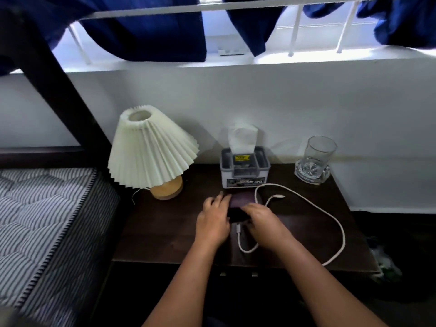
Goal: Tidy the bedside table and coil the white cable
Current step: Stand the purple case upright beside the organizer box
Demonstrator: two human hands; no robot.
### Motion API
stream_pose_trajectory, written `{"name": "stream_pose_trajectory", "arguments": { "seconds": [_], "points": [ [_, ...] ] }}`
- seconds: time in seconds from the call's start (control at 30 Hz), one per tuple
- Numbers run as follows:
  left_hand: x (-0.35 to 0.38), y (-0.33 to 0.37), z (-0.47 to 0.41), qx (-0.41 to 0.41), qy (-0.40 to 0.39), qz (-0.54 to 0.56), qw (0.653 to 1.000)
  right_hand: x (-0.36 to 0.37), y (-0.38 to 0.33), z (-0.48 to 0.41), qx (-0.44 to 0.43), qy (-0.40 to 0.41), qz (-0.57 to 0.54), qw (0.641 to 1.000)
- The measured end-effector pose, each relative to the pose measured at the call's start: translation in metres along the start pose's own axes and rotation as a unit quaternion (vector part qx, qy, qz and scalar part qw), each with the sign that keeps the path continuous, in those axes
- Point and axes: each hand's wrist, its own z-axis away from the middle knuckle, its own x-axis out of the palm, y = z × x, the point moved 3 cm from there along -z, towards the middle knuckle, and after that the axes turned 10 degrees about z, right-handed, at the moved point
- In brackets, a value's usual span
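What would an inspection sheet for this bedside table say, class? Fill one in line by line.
Surface: dark wooden table.
Job's things: white cable uncoiled; dark flat item under the hands.
Clutter: lamp, tissue box, glass along the back.
Hands: left hand lies flat on the dark item; right hand touches it, grip unclear.
Cables: white cable loops loosely, trailing off the front edge.
Surroundings: mattress left, blue curtains above.

1. The left grip [213, 220] and right grip [262, 223] touched a dark flat thing [243, 201] on the bench [165, 232].
2. The white cable [341, 232] lay loose beside them.
3. A lamp [151, 147], tissue box [245, 172] and glass [317, 159] stood behind.
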Motion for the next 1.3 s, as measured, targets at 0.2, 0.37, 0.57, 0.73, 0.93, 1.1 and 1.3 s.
{"name": "stream_pose_trajectory", "arguments": {
  "seconds": [0.2,0.37,0.57,0.73,0.93,1.1,1.3],
  "points": [
    [0.006,-0.012,-0.002,-0.014,0.028,-0.063,0.998,-0.007,-0.002,-0.009,0.079,0.001,0.098,0.992],
    [0.003,-0.013,0.003,-0.026,0.004,-0.006,1.000,-0.010,-0.023,-0.013,0.123,-0.013,0.036,0.992],
    [-0.018,-0.018,0.025,-0.094,-0.039,0.106,0.989,-0.008,-0.057,-0.007,0.146,-0.005,-0.104,0.984],
    [-0.036,-0.025,0.047,-0.218,-0.061,0.467,0.855,-0.007,-0.074,-0.002,0.192,0.048,-0.195,0.961],
    [-0.042,-0.043,0.049,-0.250,-0.025,0.676,0.692,0.004,-0.083,-0.009,0.165,-0.018,-0.302,0.939],
    [-0.041,-0.060,0.032,-0.264,-0.002,0.679,0.685,0.016,-0.093,-0.023,0.151,-0.004,-0.312,0.938],
    [-0.025,-0.080,0.008,-0.291,0.086,0.520,0.798,0.036,-0.082,-0.041,0.140,0.022,-0.280,0.949]
  ]
}}
